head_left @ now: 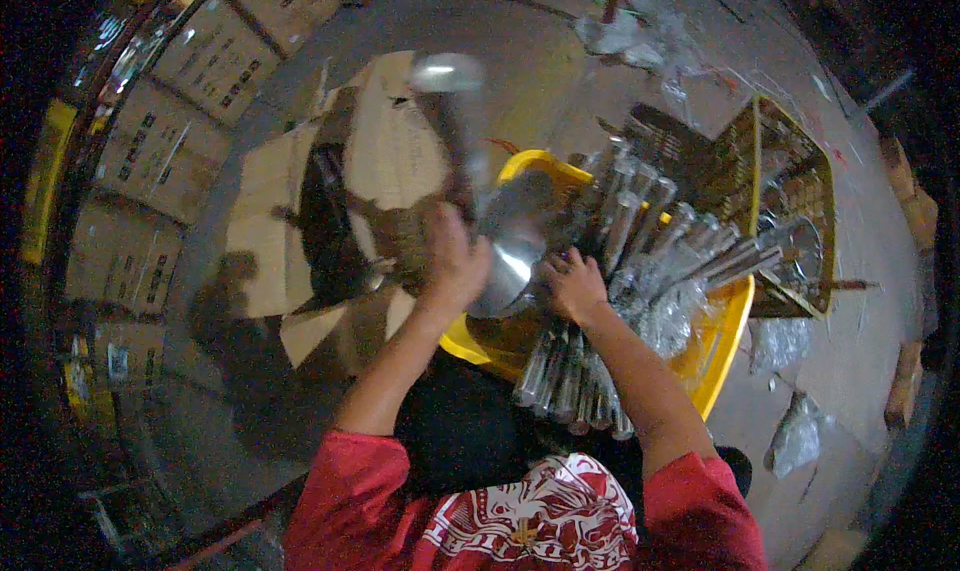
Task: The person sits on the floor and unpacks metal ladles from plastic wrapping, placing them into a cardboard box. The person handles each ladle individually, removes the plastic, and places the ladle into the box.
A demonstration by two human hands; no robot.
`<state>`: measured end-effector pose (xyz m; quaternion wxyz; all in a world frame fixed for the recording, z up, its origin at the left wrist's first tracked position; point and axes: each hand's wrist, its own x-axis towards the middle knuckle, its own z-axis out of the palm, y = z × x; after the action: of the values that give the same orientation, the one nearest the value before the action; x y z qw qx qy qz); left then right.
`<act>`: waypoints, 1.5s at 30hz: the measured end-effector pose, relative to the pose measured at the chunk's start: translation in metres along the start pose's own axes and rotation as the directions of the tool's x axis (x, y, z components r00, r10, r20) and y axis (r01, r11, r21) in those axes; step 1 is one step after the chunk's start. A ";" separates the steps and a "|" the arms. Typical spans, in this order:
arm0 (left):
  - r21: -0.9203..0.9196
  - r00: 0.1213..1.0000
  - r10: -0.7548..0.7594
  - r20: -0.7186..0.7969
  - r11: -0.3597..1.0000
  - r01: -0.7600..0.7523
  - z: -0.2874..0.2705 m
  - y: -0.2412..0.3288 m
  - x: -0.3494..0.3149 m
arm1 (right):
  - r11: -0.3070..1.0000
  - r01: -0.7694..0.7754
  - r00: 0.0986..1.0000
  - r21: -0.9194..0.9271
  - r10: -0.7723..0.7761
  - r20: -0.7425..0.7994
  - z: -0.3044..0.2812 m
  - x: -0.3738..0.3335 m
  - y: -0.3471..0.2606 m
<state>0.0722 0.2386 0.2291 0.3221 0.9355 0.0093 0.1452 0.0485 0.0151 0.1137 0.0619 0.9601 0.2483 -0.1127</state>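
My left hand (458, 261) is closed, its fingers blurred, around what looks like a long-handled metal utensil (447, 75) with a shiny rounded end pointing away; motion smears its shape. Just right of that hand is a shiny, round, bowl-like metal piece (510, 266). My right hand (575, 286) has its fingers curled by the edge of this piece, and what they grip is hidden. Under and beside my right forearm, many long metal utensils (580, 381) in clear plastic wrap lie across a yellow tub (732, 346).
An open cardboard box (270, 211) with dark contents stands to the left. Stacked cartons (150, 151) line the far left. A yellow-framed basket (760, 161) stands beyond the tub at right. Clear plastic bags (795, 436) lie on the floor.
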 end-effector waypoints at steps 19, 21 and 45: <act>-0.521 0.924 0.248 0.291 0.851 -0.064 0.053 -0.013 -0.047 | 0.992 0.002 0.993 0.122 0.013 -0.120 0.011 0.000 0.003; -0.579 0.877 0.310 0.367 0.814 -0.045 0.054 -0.021 -0.053 | 0.994 -0.019 0.999 0.111 0.023 -0.035 0.001 0.001 0.002; -0.594 0.220 0.633 0.742 0.773 -0.223 0.032 -0.014 -0.076 | 0.929 -0.182 0.980 0.324 0.146 0.133 -0.036 0.020 -0.003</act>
<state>0.0096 0.2221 0.1769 0.3811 0.7341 -0.4630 -0.3186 0.0714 0.0332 0.1436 -0.0793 0.9666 0.1408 -0.1988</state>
